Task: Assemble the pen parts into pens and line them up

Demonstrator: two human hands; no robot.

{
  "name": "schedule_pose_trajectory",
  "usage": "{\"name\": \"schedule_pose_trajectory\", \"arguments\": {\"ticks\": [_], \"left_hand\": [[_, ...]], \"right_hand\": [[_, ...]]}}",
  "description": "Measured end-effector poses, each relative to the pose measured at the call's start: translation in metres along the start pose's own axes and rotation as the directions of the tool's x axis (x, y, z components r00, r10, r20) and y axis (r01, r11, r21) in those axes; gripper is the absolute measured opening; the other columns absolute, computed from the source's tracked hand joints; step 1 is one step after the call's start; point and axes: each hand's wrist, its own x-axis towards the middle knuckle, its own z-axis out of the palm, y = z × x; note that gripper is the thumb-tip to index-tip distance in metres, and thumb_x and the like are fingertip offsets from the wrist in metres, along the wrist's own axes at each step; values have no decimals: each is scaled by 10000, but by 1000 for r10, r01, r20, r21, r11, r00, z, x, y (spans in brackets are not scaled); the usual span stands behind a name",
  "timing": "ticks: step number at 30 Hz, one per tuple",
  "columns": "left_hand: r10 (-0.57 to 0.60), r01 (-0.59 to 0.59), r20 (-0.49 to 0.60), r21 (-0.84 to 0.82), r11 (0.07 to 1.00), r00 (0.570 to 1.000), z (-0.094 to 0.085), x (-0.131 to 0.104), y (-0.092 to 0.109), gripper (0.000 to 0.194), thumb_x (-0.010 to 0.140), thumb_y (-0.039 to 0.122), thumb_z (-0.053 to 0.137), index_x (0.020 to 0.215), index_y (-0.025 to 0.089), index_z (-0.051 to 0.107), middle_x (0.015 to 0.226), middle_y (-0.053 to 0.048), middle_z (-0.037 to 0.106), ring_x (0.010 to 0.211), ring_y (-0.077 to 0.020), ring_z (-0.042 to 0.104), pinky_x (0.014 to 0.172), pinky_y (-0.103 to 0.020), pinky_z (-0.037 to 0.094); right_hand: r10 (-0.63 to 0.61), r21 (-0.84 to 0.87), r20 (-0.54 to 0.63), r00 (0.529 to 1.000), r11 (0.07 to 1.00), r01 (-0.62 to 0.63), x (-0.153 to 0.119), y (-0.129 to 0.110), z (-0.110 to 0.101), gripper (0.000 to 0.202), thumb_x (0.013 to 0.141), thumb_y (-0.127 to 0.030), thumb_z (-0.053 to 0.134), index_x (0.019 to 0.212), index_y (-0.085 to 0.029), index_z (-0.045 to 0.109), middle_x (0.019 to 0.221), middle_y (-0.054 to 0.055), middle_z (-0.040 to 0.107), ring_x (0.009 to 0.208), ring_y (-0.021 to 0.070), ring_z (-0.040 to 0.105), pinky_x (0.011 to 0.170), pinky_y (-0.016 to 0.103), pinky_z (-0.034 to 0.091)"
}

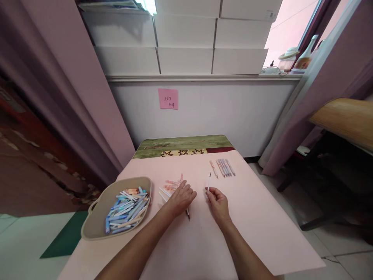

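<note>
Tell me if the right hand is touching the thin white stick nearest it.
Touching: the head view shows the thin white stick pinched in the fingers of the right hand, its dark tip sticking out beyond them.

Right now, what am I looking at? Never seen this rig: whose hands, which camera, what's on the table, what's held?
There's no machine: one person works bare-handed, and the only picture comes from a camera on their head, looking forward and down. The right hand holds a thin white stick, its dark tip pointing up. The left hand is over some pinkish tubes and more white sticks; its grip is hidden. On the pink table cover, a basket at left holds many pen parts, and pens lie side by side, far right.
</note>
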Motion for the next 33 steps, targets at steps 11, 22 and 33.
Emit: {"name": "schedule_pose_trajectory", "arguments": {"ticks": [11,22,33], "left_hand": [[-789,-153,383,-849,-506,480,-31,-44,55,157,731,219,698,796,179,561,672,7,651,636,-138,638,687,-295,526],[-739,-340,548,-661,-669,392,-57,-61,78,166,698,99,704,830,147,616,815,-91,753,745,-204,722,697,-303,586],[-721,-364,553,-625,-690,417,-60,-69,86,200,676,108,722,840,154,617,763,-71,751,694,-185,716,679,-290,588]], "right_hand": [[7,77,-31,999,997,-5,-12,-13,7,280,789,-450,648,824,-187,558,782,23,677,528,99,542,454,195,372],[-140,71,-78,987,987,145,-83,-100,63,211,866,-399,579,905,-193,562,832,32,670,596,117,572,569,246,467],[-111,31,-4,994,993,111,-89,-93,71,208,880,-400,558,894,-192,557,654,-7,609,556,119,536,557,235,453]]}}
